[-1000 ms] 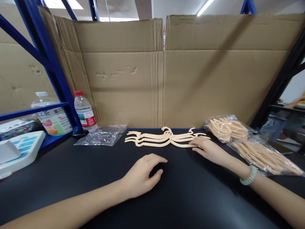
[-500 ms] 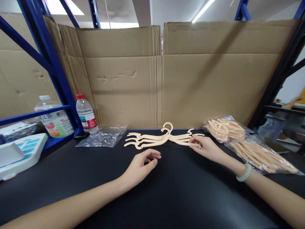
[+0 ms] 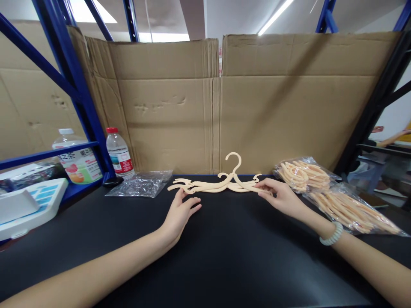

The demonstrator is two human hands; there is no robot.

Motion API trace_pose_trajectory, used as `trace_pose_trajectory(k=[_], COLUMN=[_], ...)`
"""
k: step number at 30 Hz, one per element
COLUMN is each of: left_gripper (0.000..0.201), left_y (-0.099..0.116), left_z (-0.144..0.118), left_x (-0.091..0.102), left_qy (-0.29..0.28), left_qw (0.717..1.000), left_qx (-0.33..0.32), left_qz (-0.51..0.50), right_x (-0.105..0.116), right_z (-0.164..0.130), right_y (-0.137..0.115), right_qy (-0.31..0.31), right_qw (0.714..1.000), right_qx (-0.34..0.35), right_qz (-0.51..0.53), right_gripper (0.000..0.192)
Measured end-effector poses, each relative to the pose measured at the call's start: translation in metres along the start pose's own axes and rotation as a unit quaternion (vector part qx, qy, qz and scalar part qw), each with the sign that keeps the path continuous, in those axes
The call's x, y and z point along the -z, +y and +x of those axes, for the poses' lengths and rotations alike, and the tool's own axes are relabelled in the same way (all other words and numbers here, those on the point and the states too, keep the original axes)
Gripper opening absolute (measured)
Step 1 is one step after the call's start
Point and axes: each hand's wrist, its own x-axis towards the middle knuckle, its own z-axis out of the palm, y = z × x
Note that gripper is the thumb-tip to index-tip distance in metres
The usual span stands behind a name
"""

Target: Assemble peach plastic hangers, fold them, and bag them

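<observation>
While the right hand [image 3: 278, 197] pinched the right tip of the top hanger [image 3: 236, 171], tilting its hook up off the hanger stack [image 3: 205, 186] at twelve o'clock on the desk [image 3: 224, 256], the left hand [image 3: 180, 214] lay open, fingertips at the stack's left end. At two o'clock a clear bag [image 3: 337, 196] held many more hangers; an emptied bag [image 3: 139, 184] lay at ten o'clock.

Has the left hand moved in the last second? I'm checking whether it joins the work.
Yes. The left hand has gone forward from mid-table toward the cardboard wall, its fingertips now at the hangers.
</observation>
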Motion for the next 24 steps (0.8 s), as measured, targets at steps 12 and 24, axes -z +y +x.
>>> trace_pose_trajectory(k=[12,24], left_gripper=[0.042,0.045], left_y=[0.000,0.002], left_z=[0.000,0.001], left_x=[0.005,0.003], left_qy=[-0.101,-0.077], left_qw=[0.967,0.983], left_qx=[-0.105,-0.076], left_qz=[0.207,0.146], right_x=[-0.003,-0.003], right_z=[-0.003,-0.012], right_y=[-0.017,-0.040], right_qy=[-0.048,0.024], right_qw=[0.996,0.900], right_qx=[0.066,0.058], right_qz=[-0.034,-0.432], right_gripper=[0.018,0.025])
